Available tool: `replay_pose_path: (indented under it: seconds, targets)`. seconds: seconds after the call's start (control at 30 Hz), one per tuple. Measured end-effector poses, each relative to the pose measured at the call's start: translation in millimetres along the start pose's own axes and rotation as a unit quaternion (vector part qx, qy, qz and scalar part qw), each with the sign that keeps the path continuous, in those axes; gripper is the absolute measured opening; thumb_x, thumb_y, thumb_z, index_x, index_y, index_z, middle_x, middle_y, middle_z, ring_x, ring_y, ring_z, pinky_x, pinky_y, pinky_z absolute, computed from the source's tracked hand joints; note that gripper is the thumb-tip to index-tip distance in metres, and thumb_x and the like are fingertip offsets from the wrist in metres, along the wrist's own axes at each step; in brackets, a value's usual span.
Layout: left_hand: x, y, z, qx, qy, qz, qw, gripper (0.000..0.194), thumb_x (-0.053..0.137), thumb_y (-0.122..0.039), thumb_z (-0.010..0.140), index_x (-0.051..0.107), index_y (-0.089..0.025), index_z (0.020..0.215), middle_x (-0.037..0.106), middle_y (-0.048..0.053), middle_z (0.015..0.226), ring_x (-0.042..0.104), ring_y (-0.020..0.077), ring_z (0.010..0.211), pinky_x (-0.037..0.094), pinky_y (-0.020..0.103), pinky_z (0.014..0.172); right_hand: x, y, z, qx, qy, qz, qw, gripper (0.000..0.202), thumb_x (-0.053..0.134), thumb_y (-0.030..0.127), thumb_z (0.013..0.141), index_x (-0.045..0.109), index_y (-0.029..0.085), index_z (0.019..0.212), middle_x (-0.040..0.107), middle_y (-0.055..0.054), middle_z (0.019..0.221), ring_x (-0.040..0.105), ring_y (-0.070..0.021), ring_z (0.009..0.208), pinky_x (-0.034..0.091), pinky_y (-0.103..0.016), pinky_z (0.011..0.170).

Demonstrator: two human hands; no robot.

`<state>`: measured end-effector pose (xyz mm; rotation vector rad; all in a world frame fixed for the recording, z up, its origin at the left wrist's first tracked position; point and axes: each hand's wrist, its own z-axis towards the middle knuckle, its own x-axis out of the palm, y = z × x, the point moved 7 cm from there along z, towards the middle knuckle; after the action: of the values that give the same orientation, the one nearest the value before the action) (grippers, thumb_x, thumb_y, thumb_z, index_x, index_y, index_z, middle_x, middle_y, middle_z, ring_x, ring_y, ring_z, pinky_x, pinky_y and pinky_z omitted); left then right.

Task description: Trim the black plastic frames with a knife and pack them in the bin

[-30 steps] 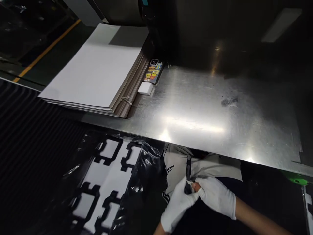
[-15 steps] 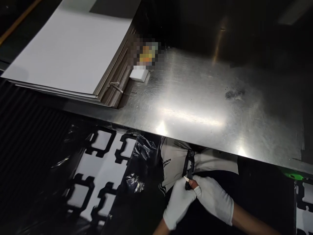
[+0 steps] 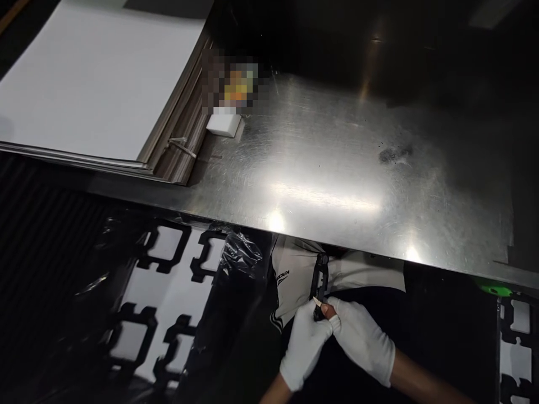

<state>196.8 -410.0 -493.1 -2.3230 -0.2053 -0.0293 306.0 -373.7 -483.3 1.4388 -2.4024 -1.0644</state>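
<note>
Black frame (image 3: 322, 285) has rolled: nearly edge-on a second ago, its opening shows now. It's just past the counter (image 3: 337, 168) edge, over the person's lap. Left hand (image 3: 306, 343) is clamped on its near end, same grip as before. Right hand (image 3: 362, 338) bunches against that end, bare thumb tip by a pale sliver (image 3: 317, 302); too small from here to tell what it's gripping. Reads as reorienting, handwork concentrated there.

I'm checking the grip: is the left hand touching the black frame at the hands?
Touching. The head view shows the gloved left hand closed around the near end of the black frame, with no gap between glove and frame.
</note>
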Motion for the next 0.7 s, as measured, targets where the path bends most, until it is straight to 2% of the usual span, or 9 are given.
replay_pose_path:
  seconds: [0.23, 0.37, 0.47, 0.57, 0.6, 0.67, 0.7]
  targets:
    - [2.2, -10, 0, 0.011, 0.0, -0.033, 0.999, 0.014, 0.07, -0.026, 0.076, 0.058, -0.02, 0.071, 0.049, -0.004, 0.07, 0.04, 0.0149, 0.07, 0.044, 0.03, 0.07, -2, 2, -1, 0.004, 0.009, 0.004, 1.0, 0.043, 0.035, 0.042, 0.119, 0.069, 0.022, 0.101, 0.081, -0.008, 0.097, 0.077, -0.0235, 0.085, 0.056, -0.034, 0.077]
    - [3.9, -6, 1, 0.013, -0.004, -0.036, 0.999, 0.01, 0.07, -0.026, 0.077, 0.064, -0.019, 0.075, 0.057, -0.002, 0.075, 0.047, 0.0169, 0.074, 0.046, 0.031, 0.073, -1, 1, 1, 0.011, -0.003, -0.003, 1.0, 0.042, 0.034, 0.039, 0.119, 0.068, 0.022, 0.101, 0.08, -0.007, 0.095, 0.076, -0.0222, 0.084, 0.054, -0.033, 0.077]
    - [3.8, -2, 1, 0.005, -0.002, -0.032, 0.999, 0.008, 0.069, -0.025, 0.076, 0.066, -0.018, 0.079, 0.061, -0.001, 0.077, 0.05, 0.0174, 0.075, 0.046, 0.031, 0.072, -2, -2, 3, -0.002, -0.003, -0.001, 1.0, 0.044, 0.032, 0.044, 0.119, 0.067, 0.022, 0.104, 0.078, -0.006, 0.093, 0.074, -0.0214, 0.082, 0.051, -0.032, 0.076]
    - [-3.0, -2, -4, -0.043, 0.01, -0.014, 0.999, 0.008, 0.066, -0.027, 0.078, 0.063, -0.021, 0.082, 0.055, -0.004, 0.07, 0.045, 0.0151, 0.063, 0.041, 0.029, 0.061, -15, 0, -4, -0.085, 0.016, 0.003, 0.996, 0.047, 0.031, 0.054, 0.118, 0.063, 0.024, 0.103, 0.072, -0.003, 0.088, 0.067, -0.02, 0.074, 0.047, -0.032, 0.072]
    - [-7.7, -5, -6, -0.05, 0.01, 0.003, 0.999, 0.01, 0.066, -0.029, 0.081, 0.065, -0.021, 0.087, 0.057, -0.003, 0.072, 0.047, 0.016, 0.062, 0.042, 0.03, 0.061, -23, 0, -8, -0.108, 0.014, 0.002, 0.994, 0.05, 0.03, 0.059, 0.117, 0.061, 0.024, 0.099, 0.069, -0.002, 0.084, 0.063, -0.0195, 0.071, 0.044, -0.032, 0.069]
    - [-21.0, -16, -12, -0.027, -0.02, 0.076, 0.997, 0.018, 0.067, -0.036, 0.087, 0.072, -0.021, 0.096, 0.069, 0.003, 0.082, 0.062, 0.0224, 0.072, 0.05, 0.035, 0.071, -39, -5, -19, -0.119, 0.004, 0.012, 0.993, 0.058, 0.028, 0.069, 0.116, 0.055, 0.025, 0.092, 0.062, 0.0, 0.078, 0.055, -0.0186, 0.067, 0.041, -0.033, 0.066]
    - [-29.1, -21, -15, -0.009, -0.057, 0.122, 0.991, 0.022, 0.07, -0.04, 0.089, 0.074, -0.021, 0.099, 0.074, 0.006, 0.088, 0.069, 0.0275, 0.082, 0.054, 0.039, 0.081, -45, -9, -23, -0.111, 0.004, 0.025, 0.994, 0.062, 0.026, 0.074, 0.115, 0.053, 0.025, 0.089, 0.06, 0.0, 0.077, 0.054, -0.0184, 0.067, 0.042, -0.032, 0.066]
